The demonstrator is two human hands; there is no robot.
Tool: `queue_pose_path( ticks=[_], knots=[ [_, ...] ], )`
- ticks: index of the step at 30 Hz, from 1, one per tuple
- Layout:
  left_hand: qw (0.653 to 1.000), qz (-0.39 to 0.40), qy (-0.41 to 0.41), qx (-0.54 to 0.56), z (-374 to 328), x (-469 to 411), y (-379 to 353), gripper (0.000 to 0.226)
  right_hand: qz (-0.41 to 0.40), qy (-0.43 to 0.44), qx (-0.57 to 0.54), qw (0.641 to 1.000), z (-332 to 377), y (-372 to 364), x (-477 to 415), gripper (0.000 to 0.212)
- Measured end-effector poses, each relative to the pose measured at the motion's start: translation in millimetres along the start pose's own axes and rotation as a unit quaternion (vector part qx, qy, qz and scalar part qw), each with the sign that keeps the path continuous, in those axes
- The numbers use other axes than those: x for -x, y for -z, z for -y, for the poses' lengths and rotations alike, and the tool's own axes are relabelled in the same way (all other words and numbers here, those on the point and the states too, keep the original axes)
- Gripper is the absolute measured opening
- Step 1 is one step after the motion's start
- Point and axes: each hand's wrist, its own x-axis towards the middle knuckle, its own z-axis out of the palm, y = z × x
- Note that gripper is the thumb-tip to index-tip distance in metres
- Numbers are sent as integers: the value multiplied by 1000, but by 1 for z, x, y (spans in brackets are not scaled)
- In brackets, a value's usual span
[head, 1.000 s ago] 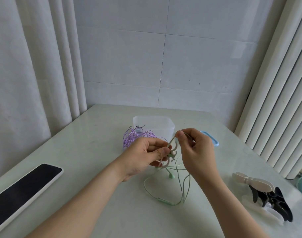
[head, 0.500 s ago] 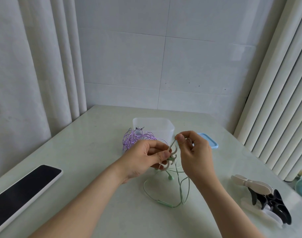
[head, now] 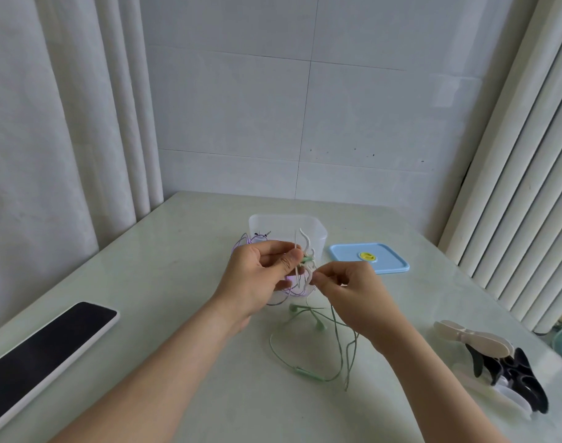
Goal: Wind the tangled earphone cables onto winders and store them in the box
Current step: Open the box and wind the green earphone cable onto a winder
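Cable [head: 305, 373], pale green, lay in loose loops on the table [head: 177, 282] at 6 o'clock from the two hands, its upper run rising to a white winder [head: 306, 243]. The left hand [head: 260, 282] held that winder upright, thumb and curled fingers clamped on its middle, where some green cable showed. The right hand [head: 353, 295], at 4 o'clock from the left, had thumb and forefinger pinched together on the cable just beside the winder's lower end; its other fingers were loosely curled. A purple cable [head: 292, 293] sat tangled behind the left hand, partly hidden. At 12 o'clock from the hands stood the clear box [head: 286, 217], open, with its blue lid [head: 347, 255] lying flat just beside it at 2 o'clock. A phone [head: 49, 353] lay face up at 8 o'clock near the table edge. Spare winders [head: 474, 340], white and black, were heaped at 4 o'clock, well apart from the hands.
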Motion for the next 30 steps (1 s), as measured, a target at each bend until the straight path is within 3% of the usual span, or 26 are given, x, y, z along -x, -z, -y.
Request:
queue_pose_path(
  ticks=[6,10,14,19,22,27,30],
  knots=[
    [996,-7,54,66,4,-5,3,28,77,24,-1,997,10,3,10,20],
    [997,-24,35,67,1,-4,3,25,118,23,-44,992,16,4,13,18],
    [996,11,-35,-86,2,-2,5,14,65,54,-128,988,18,1,13,27],
    [993,88,-48,-69,-5,3,1,17,-39,28,-295,954,20,7,7,37],
    [982,131,-62,-119,-5,5,-2,26,-63,7,-361,931,21,13,4,33],
    [946,152,-106,-266,1,7,-3,15,-74,0,-347,935,14,16,0,17],
    [940,170,-115,-272,2,7,-1,19,-117,-14,-309,944,10,18,-4,16]
  ],
)
